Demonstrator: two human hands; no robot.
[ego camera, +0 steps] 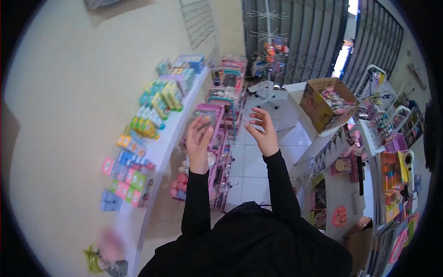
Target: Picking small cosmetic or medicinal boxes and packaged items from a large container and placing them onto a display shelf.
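Both hands are raised in front of the body, apart from each other, in long black sleeves. My left hand [199, 145] has its fingers curved and spread, with nothing in it; behind it stands a pink trolley rack [221, 119] of small goods. My right hand [263, 131] is also empty, its fingers bent and apart, over the white tiled floor [252, 161]. Left of my left hand runs a white shelf [162, 142] bearing yellow and green tubes [159, 104], small pink and green boxes [129, 188] and other packs.
A cardboard box [316, 110] full of small packets stands on a white counter [297, 93] at the right. Behind are a white wheeled display stand [268, 88] and a grey folding metal gate [304, 38]. Further right, racks hold stationery and accessories. A brown carton [358, 242] stands lower right.
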